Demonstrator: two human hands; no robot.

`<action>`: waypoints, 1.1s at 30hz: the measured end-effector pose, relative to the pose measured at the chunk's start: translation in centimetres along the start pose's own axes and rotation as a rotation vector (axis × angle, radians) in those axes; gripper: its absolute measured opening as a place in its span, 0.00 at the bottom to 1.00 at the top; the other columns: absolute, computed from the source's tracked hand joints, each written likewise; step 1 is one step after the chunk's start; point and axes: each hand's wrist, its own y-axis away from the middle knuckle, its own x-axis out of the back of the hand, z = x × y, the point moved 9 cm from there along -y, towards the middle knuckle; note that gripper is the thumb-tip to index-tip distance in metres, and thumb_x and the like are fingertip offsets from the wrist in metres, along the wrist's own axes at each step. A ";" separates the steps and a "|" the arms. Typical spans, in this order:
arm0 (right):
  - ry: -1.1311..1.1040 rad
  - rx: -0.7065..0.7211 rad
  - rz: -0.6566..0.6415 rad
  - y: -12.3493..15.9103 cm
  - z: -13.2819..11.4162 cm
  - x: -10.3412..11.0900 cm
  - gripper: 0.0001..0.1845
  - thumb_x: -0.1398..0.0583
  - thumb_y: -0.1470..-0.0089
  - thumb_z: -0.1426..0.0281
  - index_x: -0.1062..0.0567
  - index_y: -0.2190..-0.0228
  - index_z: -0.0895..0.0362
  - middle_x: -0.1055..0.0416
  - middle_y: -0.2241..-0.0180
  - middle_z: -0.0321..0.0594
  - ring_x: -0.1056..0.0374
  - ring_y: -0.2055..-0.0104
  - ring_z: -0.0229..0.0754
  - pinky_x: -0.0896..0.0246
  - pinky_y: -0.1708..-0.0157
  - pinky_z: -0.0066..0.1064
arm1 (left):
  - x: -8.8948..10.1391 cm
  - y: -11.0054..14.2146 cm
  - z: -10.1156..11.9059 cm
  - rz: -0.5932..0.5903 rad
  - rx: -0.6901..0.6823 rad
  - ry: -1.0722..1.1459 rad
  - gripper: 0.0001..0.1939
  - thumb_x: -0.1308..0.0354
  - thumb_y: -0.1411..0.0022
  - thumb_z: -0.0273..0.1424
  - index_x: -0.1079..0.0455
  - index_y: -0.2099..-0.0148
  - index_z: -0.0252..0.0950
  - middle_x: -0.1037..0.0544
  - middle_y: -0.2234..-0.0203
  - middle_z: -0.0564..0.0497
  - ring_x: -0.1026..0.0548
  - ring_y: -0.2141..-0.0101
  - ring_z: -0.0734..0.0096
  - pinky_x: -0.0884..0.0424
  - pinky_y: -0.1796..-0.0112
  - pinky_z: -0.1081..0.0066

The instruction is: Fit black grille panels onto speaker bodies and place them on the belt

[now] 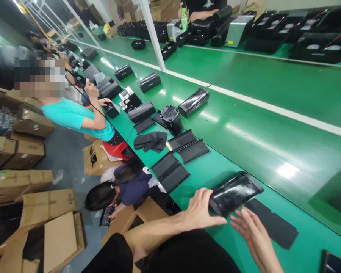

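Note:
My left hand grips the near end of a glossy black curved housing that lies on the green belt. My right hand hovers just below that housing with fingers stretched out, touching nothing I can see. A flat black grille panel lies on the belt right beside the housing, under its far edge.
Several black grille panels and a folded black cloth lie further up the belt, with a black speaker body and a cylinder. A person in a teal shirt works alongside. Another person bends over cardboard boxes.

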 end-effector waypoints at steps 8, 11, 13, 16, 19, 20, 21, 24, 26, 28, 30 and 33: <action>-0.010 -0.010 0.052 1.8 2.9 -0.3 0.37 0.25 0.59 0.47 0.24 0.53 0.55 0.20 0.58 0.41 0.21 0.58 0.51 0.21 0.61 0.39 | 10.5 -3.8 -4.1 0.264 0.084 -0.125 0.13 0.47 0.28 0.38 0.29 0.46 0.41 0.22 0.52 0.44 0.25 0.50 0.57 0.30 0.46 0.60; -0.031 -0.017 0.063 1.8 3.7 -1.1 0.37 0.25 0.60 0.47 0.24 0.54 0.55 0.21 0.57 0.42 0.22 0.55 0.53 0.21 0.60 0.40 | 13.3 -7.0 -3.6 0.290 0.040 -0.250 0.14 0.49 0.27 0.36 0.29 0.45 0.41 0.22 0.49 0.43 0.28 0.47 0.56 0.34 0.43 0.59; -0.065 0.010 0.091 1.9 3.4 -1.0 0.36 0.25 0.59 0.47 0.24 0.54 0.55 0.21 0.57 0.41 0.22 0.55 0.51 0.21 0.59 0.38 | 15.1 -9.4 -3.1 0.319 0.032 -0.318 0.14 0.49 0.27 0.35 0.29 0.44 0.40 0.24 0.45 0.42 0.32 0.44 0.54 0.40 0.40 0.56; -0.095 0.049 0.148 2.1 2.6 0.5 0.36 0.25 0.59 0.47 0.23 0.55 0.55 0.20 0.58 0.41 0.22 0.56 0.50 0.21 0.60 0.36 | 16.9 -13.3 -2.2 0.333 0.020 -0.413 0.14 0.51 0.26 0.34 0.26 0.46 0.41 0.24 0.46 0.42 0.35 0.43 0.51 0.43 0.39 0.53; -0.088 0.049 0.182 2.2 2.1 2.3 0.35 0.25 0.61 0.47 0.21 0.57 0.56 0.19 0.59 0.43 0.21 0.56 0.52 0.21 0.61 0.37 | 17.1 -17.4 -1.1 0.306 -0.015 -0.483 0.14 0.50 0.26 0.35 0.24 0.49 0.42 0.23 0.49 0.42 0.36 0.44 0.51 0.43 0.40 0.53; -0.086 0.049 0.190 2.3 1.9 2.8 0.36 0.24 0.62 0.47 0.21 0.57 0.56 0.18 0.60 0.44 0.21 0.56 0.53 0.21 0.61 0.37 | 16.9 -18.7 -0.7 0.294 -0.028 -0.502 0.13 0.49 0.27 0.35 0.24 0.49 0.41 0.24 0.49 0.42 0.37 0.44 0.51 0.43 0.41 0.53; -0.085 0.048 0.195 2.3 1.9 3.1 0.36 0.24 0.62 0.47 0.21 0.57 0.56 0.18 0.60 0.44 0.21 0.56 0.54 0.20 0.61 0.38 | 16.7 -19.9 -0.3 0.285 -0.036 -0.519 0.13 0.48 0.27 0.35 0.24 0.49 0.41 0.24 0.49 0.41 0.37 0.44 0.50 0.44 0.41 0.53; -0.099 0.050 0.204 2.5 1.9 3.5 0.36 0.24 0.63 0.47 0.20 0.57 0.56 0.18 0.60 0.45 0.21 0.55 0.56 0.20 0.60 0.41 | 16.0 -22.9 0.5 0.262 -0.040 -0.555 0.11 0.45 0.29 0.35 0.22 0.55 0.37 0.25 0.51 0.38 0.38 0.44 0.48 0.45 0.41 0.51; -0.126 0.039 0.206 2.8 2.2 3.4 0.35 0.24 0.63 0.47 0.20 0.57 0.56 0.18 0.59 0.45 0.21 0.55 0.56 0.20 0.60 0.42 | 15.6 -24.1 0.9 0.243 -0.036 -0.563 0.11 0.44 0.30 0.34 0.22 0.60 0.36 0.25 0.54 0.38 0.38 0.44 0.47 0.45 0.41 0.50; -0.155 0.029 0.217 3.2 2.5 3.4 0.35 0.24 0.63 0.47 0.20 0.58 0.55 0.17 0.59 0.45 0.21 0.55 0.56 0.20 0.60 0.41 | 15.5 -24.5 1.3 0.223 -0.036 -0.559 0.11 0.43 0.30 0.33 0.23 0.64 0.36 0.24 0.58 0.39 0.36 0.45 0.47 0.45 0.41 0.51; -0.169 0.036 0.234 3.7 2.5 3.4 0.35 0.24 0.64 0.47 0.20 0.58 0.55 0.18 0.59 0.45 0.21 0.55 0.56 0.20 0.59 0.41 | 15.8 -24.3 1.9 0.207 -0.048 -0.539 0.09 0.43 0.31 0.32 0.24 0.64 0.37 0.23 0.60 0.41 0.33 0.47 0.50 0.42 0.42 0.53; -0.145 0.082 0.231 4.6 1.3 2.8 0.36 0.25 0.62 0.46 0.20 0.56 0.55 0.18 0.57 0.46 0.22 0.53 0.58 0.21 0.57 0.42 | 17.2 -23.1 3.3 0.206 -0.080 -0.483 0.07 0.44 0.30 0.32 0.25 0.60 0.39 0.23 0.60 0.44 0.28 0.52 0.56 0.36 0.46 0.60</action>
